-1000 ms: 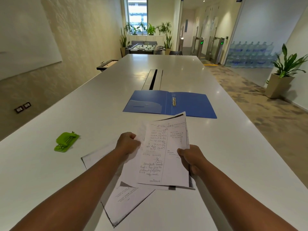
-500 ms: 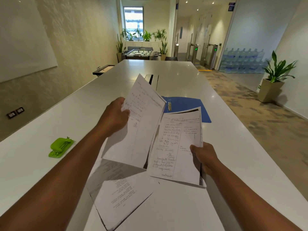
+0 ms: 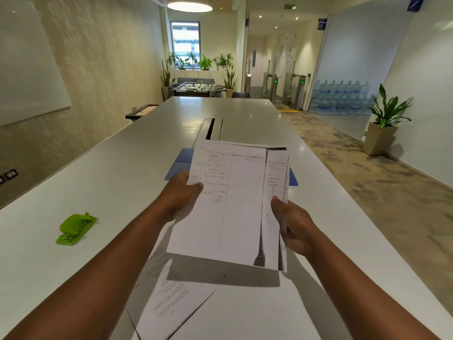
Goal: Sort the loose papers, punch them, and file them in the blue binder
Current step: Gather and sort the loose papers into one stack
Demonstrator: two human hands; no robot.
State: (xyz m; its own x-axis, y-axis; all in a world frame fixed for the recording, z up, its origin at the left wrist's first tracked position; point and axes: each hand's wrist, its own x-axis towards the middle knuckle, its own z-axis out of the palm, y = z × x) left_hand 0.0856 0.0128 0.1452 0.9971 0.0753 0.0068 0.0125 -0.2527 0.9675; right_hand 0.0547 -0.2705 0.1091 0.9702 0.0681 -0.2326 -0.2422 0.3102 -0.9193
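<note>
Stretching away lengthwise, the white table [image 3: 245,114] is carrying the blue binder [image 3: 180,165], lying open just beyond the raised papers [image 3: 235,204]. Both hands are holding that sheaf upright-long between them: left hand [image 3: 180,196] pinching its left edge, right hand [image 3: 293,223] clamping the right. Green hole punch [image 3: 76,228] is sitting nearer the left.

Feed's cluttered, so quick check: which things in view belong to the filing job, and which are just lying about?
Job:
held papers, left hand, right hand
sheets on table
green hole punch
blue binder

Lying about:
potted plant
foosball table
water bottles
</note>
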